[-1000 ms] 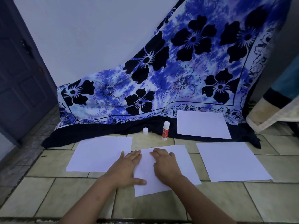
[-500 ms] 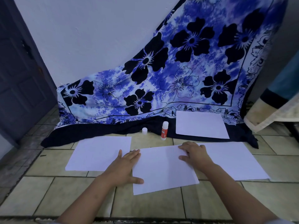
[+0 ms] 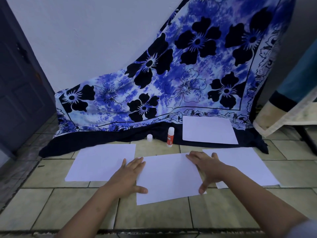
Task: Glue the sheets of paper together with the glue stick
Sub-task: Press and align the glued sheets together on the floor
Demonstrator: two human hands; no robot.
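A white middle sheet [image 3: 169, 177] lies tilted on the tiled floor. My left hand [image 3: 127, 176] rests flat on its left edge, fingers straight, thumb on the paper. My right hand [image 3: 206, 167] presses flat on its right edge with fingers spread. Another sheet [image 3: 101, 162] lies to the left, overlapped by the middle one. A third sheet [image 3: 243, 166] lies to the right, partly under my right hand. A fourth sheet [image 3: 208, 129] rests on the cloth behind. The uncapped glue stick [image 3: 170, 137] stands upright beyond the sheets, its white cap [image 3: 149, 137] beside it.
A blue flowered cloth [image 3: 171, 79] hangs from the wall onto the tiled floor [image 3: 51, 208]. A dark door [image 3: 18, 79] stands at the left. Draped fabric over furniture [image 3: 288, 110] is at the right edge.
My right hand slid from the middle of the sheet to its right edge and spread out. The middle sheet now reaches over the right sheet. My left hand stayed put.
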